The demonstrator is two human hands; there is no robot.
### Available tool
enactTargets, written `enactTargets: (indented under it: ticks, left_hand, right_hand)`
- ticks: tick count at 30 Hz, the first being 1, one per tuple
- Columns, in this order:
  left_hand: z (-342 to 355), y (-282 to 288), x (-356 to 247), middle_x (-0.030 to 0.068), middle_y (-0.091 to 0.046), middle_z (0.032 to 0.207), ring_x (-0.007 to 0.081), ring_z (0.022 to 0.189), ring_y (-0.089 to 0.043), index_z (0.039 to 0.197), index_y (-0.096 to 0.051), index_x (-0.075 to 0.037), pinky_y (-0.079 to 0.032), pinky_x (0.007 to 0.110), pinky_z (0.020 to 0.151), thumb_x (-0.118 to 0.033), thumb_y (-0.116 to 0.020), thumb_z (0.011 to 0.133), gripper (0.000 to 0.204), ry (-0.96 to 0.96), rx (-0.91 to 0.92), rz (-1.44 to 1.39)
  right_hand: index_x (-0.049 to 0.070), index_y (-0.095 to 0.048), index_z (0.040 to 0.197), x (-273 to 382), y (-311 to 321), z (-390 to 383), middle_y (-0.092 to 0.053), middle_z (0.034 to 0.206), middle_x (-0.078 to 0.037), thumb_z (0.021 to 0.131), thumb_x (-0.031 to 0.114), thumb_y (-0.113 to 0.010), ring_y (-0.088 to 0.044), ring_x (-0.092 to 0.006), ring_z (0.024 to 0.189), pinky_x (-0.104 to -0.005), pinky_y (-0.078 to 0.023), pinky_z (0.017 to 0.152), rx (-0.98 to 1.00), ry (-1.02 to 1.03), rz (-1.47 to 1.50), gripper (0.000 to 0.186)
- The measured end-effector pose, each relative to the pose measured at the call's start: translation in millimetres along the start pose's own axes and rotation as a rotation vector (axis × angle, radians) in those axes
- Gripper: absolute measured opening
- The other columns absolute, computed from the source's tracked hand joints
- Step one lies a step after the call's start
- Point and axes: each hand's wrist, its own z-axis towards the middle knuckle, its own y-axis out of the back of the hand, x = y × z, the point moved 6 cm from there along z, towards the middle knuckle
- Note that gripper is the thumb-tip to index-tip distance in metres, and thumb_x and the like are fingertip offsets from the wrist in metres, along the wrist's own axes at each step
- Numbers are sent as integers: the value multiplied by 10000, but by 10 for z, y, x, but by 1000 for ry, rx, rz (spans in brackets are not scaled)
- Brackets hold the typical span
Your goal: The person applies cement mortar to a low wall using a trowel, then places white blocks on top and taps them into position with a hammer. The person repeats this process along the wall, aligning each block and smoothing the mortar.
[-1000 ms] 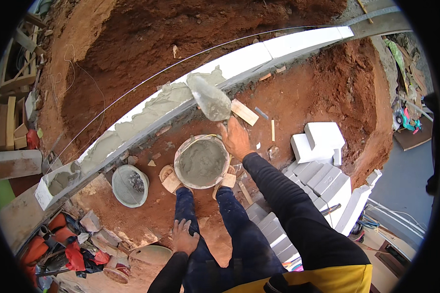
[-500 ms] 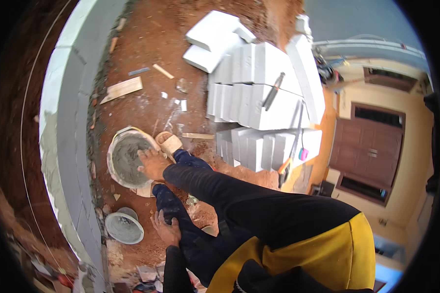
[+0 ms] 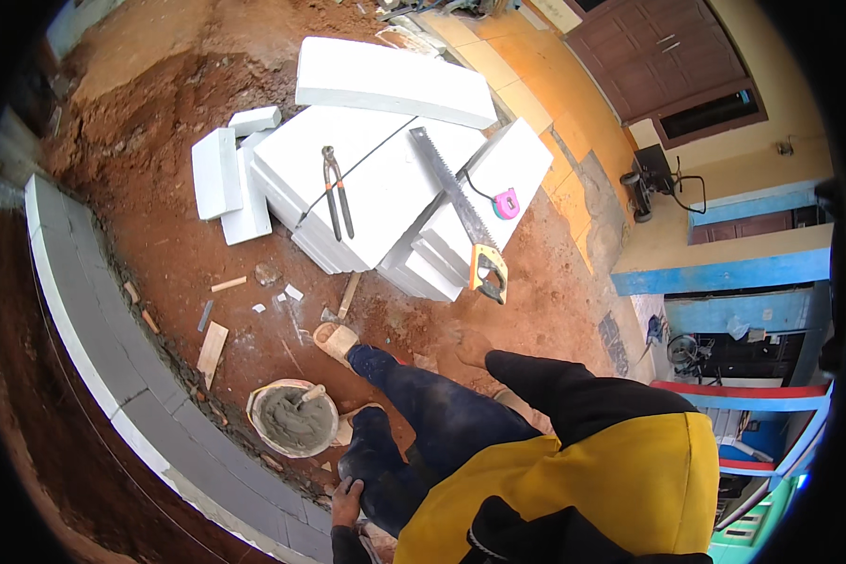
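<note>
Left hand (image 3: 346,503), nearest the lower edge, lies on the left knee of the dark trousers (image 3: 371,461), fingers loosely draped, gripping nothing. Right hand (image 3: 473,350), which was at the mortar bucket (image 3: 255,414) half a second ago, is now clear of it, blurred, over reddish soil (image 3: 555,301) beside the right leg. No tool shows in it; finger curl: cannot tell. Trowel (image 3: 313,393), carried over the wall one second ago, now rests in the bucket, tan handle projecting above the mortar (image 3: 287,425), blade not distinguishable. Judgement: spreading is interrupted, tool parked, right hand freed. Bucket stands by the feet, near the right sandal (image 3: 336,340); contents grey, wet-looking, unevenly heaped, below the rim. View has swung right; the block stack (image 3: 395,188) now sits ahead, beyond the right hand: white, flat-faced, sharp-edged, a long block lying across its far end. On it: pincers (image 3: 331,174), handles parted; a handsaw (image 3: 454,197), yellow-and-black handle toward the near side; a pink tape measure (image 3: 505,204) just beside the blade. Low block wall (image 3: 99,301) runs along the left, grey-faced, white-topped, bent by the lens. Farthest: brown double doors (image 3: 663,47).
</note>
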Motion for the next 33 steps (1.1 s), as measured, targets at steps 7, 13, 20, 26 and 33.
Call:
enactTargets:
  ticks: [7,13,20,26,33]
  left_hand:
    - [368,973,-1412,270,-749,1225,383,1165,-720,1314,-657,126,-532,431,1017,-310,-720,910,597,-120,-269,106]
    - [1197,1835,-4617,294,-583,1518,447,1404,-564,1507,-569,35,-423,474,1197,-359,-676,1025,632,-720,-561,314]
    - [2850,1857,-7768,370,-420,1625,457,1538,-412,1632,-313,124,-321,465,1273,-712,-577,995,1083,-828,-436,201]
    - [3602,1387,-8567,358,-310,1690,489,1599,-260,1724,-197,-52,-8,695,1278,-877,-469,931,1176,-621,-109,-102]
    - [3134,1201,-8677,329,-431,1613,450,1488,-403,1691,-282,-12,-238,593,1242,-811,-536,925,1136,-636,-192,-51]
  right_hand:
    - [20,-639,1426,581,1234,677,-758,1079,-85,1080,444,-640,-705,-186,922,-338,-563,766,-24,-186,978,548]
    - [33,-602,1462,1028,1935,961,-730,1077,-54,1115,375,-622,-652,-97,881,-267,-545,750,-142,47,1038,488]
    - [12,-691,1348,65,108,-425,-750,1010,-63,1046,256,-686,-719,-147,879,-286,-569,730,149,-395,1171,389]
    - [2,-682,1274,-663,-1133,-1761,-774,1009,-123,1036,289,-639,-746,-229,820,-382,-597,692,266,-956,1333,375]
    - [-18,-681,1342,-496,-956,-1389,-778,1107,-176,993,381,-695,-748,-283,970,-432,-595,842,409,-612,898,531]
